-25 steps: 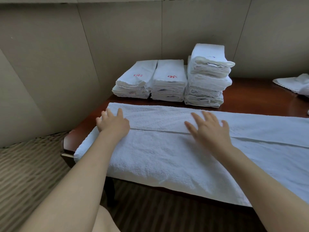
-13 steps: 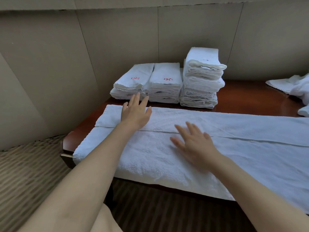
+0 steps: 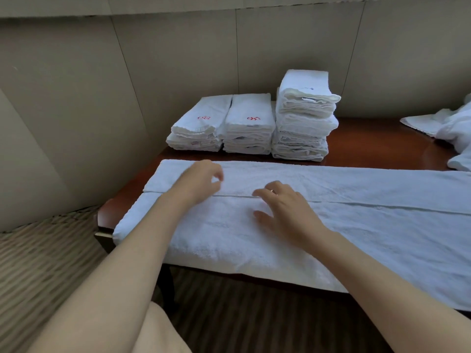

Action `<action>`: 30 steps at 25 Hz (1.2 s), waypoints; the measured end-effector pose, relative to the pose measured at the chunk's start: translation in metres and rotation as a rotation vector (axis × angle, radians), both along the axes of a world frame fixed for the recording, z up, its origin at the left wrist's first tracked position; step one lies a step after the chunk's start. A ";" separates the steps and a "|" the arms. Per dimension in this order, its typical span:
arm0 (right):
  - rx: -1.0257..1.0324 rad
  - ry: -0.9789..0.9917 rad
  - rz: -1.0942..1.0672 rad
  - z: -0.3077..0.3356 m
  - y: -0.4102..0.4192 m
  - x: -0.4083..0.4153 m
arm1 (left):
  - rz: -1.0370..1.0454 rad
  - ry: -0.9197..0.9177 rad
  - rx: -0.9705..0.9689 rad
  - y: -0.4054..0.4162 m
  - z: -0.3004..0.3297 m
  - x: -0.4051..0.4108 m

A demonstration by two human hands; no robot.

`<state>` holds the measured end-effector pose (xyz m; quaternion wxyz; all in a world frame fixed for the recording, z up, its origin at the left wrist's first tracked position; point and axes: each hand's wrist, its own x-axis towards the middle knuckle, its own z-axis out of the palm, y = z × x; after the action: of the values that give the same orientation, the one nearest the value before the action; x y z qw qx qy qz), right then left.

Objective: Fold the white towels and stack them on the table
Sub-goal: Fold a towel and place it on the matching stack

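one towel (image 3: 356,225), long axis left-right

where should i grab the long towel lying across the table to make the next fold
Probably the left short end, one hand per corner. The long towel is already folded lengthwise, seam down its middle, and that end lies free beside the left hand, so it can swing over rightward.

The long towel (image 3: 331,225) spread along the table's near edge is plain white. The table (image 3: 369,138) is glossy reddish-brown wood. The folded stacks (image 3: 251,123) at its far edge are white, two bearing red marks. The wall panels (image 3: 178,72) are beige; the floor (image 3: 38,263) shows brown-and-tan stripes.
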<state>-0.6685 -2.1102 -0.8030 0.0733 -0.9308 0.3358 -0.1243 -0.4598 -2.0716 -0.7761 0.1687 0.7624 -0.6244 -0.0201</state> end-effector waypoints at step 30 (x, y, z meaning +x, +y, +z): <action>-0.003 0.144 0.051 0.016 0.023 -0.001 | 0.249 -0.237 0.075 0.042 0.028 -0.048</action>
<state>-0.6699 -2.0870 -0.7872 0.0507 -0.9458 0.3160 -0.0556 -0.5081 -2.0297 -0.7481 0.0664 0.8365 -0.5397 0.0675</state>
